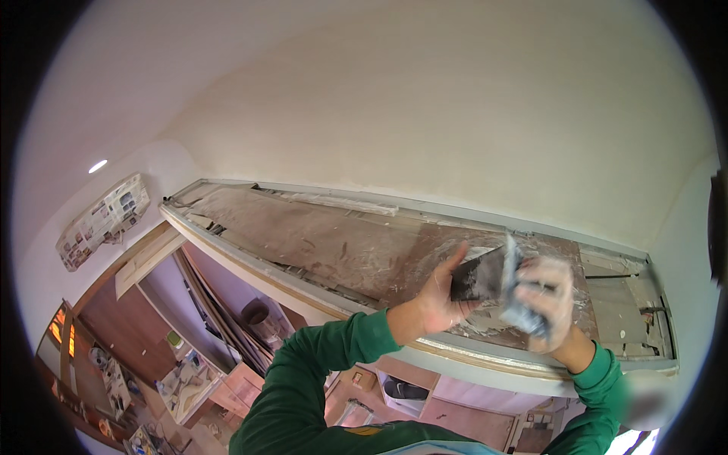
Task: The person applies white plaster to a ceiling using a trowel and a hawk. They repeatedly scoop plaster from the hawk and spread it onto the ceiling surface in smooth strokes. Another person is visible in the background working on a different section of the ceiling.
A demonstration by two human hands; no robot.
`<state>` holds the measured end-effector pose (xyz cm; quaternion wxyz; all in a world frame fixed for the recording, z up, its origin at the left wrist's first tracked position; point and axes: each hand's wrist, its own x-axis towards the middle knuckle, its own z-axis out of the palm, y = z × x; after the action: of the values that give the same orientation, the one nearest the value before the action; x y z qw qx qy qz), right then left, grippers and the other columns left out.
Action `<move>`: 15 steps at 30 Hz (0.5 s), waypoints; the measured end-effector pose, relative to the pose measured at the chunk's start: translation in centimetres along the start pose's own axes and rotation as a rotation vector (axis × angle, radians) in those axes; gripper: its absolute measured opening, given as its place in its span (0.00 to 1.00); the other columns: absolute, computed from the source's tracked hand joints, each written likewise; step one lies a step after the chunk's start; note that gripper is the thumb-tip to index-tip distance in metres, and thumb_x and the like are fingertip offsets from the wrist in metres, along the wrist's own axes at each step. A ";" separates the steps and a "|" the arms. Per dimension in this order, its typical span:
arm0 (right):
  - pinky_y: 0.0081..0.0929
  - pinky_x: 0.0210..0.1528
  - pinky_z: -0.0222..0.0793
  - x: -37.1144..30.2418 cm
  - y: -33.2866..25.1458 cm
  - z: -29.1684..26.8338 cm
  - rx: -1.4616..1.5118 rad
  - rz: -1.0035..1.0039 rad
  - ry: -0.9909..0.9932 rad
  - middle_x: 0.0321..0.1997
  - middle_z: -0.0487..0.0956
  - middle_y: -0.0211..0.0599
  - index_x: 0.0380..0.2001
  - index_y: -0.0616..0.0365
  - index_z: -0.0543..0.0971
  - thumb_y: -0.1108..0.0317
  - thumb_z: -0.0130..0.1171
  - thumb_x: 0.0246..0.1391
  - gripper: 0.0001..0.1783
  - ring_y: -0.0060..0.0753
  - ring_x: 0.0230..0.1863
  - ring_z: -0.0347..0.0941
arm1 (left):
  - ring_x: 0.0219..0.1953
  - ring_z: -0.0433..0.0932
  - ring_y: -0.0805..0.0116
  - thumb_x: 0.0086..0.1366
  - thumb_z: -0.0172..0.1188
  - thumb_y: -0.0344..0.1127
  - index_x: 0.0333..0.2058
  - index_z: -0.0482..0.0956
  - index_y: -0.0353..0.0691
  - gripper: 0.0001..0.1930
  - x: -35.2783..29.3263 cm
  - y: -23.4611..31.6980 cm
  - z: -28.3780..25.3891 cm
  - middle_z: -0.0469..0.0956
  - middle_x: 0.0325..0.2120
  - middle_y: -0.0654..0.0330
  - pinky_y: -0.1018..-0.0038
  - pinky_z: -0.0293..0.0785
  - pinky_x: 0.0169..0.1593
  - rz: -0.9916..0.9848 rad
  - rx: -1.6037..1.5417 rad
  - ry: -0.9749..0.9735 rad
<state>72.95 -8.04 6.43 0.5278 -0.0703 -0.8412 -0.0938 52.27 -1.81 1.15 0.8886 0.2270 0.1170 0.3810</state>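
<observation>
Quickly: I've got the left hand's (437,300) fingers gripping a flat black plate smeared white (485,277); the right hand's (552,292), blurred, look closed round a pale-bladed, blue-grey tool (523,315). Both tools are over a brown, white-streaked ledge (334,243). I'd brace the plate firmly and scrape edge to edge, lightly.

Soft light, strong fisheye distortion
</observation>
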 end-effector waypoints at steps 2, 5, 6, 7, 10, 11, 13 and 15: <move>0.44 0.55 0.68 -0.1 -0.5 0.1 -0.142 -0.109 -0.193 0.50 0.73 0.43 0.49 0.50 0.81 0.68 0.61 0.48 0.21 0.45 0.52 0.69 | 0.48 0.80 0.66 0.68 0.55 0.57 0.50 0.76 0.41 0.24 -0.6 -1.0 1.2 0.80 0.46 0.61 0.64 0.79 0.53 -0.094 -0.059 -0.107; 0.48 0.57 0.66 -0.4 -0.6 -0.7 -0.196 0.010 -0.303 0.53 0.73 0.43 0.55 0.46 0.79 0.70 0.67 0.39 0.33 0.49 0.55 0.68 | 0.48 0.80 0.66 0.69 0.54 0.57 0.51 0.76 0.42 0.24 -1.1 -1.5 1.6 0.80 0.47 0.61 0.64 0.77 0.55 0.094 0.140 -0.141; 0.48 0.58 0.66 -0.7 -0.2 -1.3 -0.231 0.060 -0.340 0.54 0.73 0.43 0.56 0.46 0.78 0.70 0.67 0.38 0.35 0.50 0.55 0.68 | 0.48 0.80 0.67 0.68 0.55 0.58 0.51 0.76 0.44 0.25 -1.7 -1.8 2.5 0.80 0.48 0.63 0.65 0.74 0.56 0.126 0.218 -0.097; 0.49 0.58 0.65 -1.1 0.3 -2.1 -0.268 0.112 -0.379 0.55 0.73 0.43 0.57 0.46 0.77 0.71 0.68 0.37 0.37 0.51 0.55 0.68 | 0.48 0.80 0.66 0.68 0.55 0.58 0.51 0.77 0.44 0.25 -1.2 -1.9 2.2 0.80 0.47 0.62 0.63 0.74 0.56 0.129 0.206 -0.038; 0.48 0.59 0.64 -2.7 3.3 -4.1 -0.440 0.234 -0.399 0.57 0.72 0.44 0.61 0.46 0.73 0.67 0.70 0.37 0.41 0.50 0.57 0.67 | 0.48 0.79 0.64 0.67 0.57 0.59 0.50 0.77 0.46 0.25 -0.3 -2.6 1.6 0.80 0.46 0.63 0.61 0.74 0.56 0.122 0.212 0.140; 0.48 0.60 0.64 -3.4 3.7 -5.3 -0.513 0.312 -0.416 0.57 0.72 0.44 0.62 0.46 0.72 0.66 0.71 0.38 0.42 0.49 0.57 0.67 | 0.47 0.80 0.65 0.66 0.58 0.59 0.49 0.78 0.46 0.24 -0.6 -2.6 2.0 0.81 0.44 0.64 0.62 0.74 0.56 0.136 0.215 0.245; 0.47 0.61 0.63 -3.9 3.1 -5.8 -0.485 0.308 -0.291 0.59 0.71 0.44 0.61 0.47 0.73 0.66 0.70 0.38 0.41 0.48 0.59 0.66 | 0.46 0.80 0.67 0.64 0.58 0.63 0.48 0.79 0.48 0.26 -0.3 -2.2 0.9 0.80 0.44 0.64 0.63 0.76 0.54 0.204 0.329 0.150; 0.48 0.62 0.62 -3.5 1.0 -3.9 -0.387 0.124 -0.201 0.60 0.70 0.43 0.61 0.47 0.73 0.66 0.70 0.38 0.40 0.49 0.59 0.65 | 0.48 0.78 0.70 0.64 0.63 0.39 0.55 0.72 0.39 0.22 -0.8 -2.4 2.2 0.78 0.47 0.62 0.67 0.75 0.54 0.202 0.232 -0.033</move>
<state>78.06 -8.06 5.04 0.4229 -0.2307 -0.8500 -0.2133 54.06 -4.58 1.93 0.8153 0.3450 0.1220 0.4487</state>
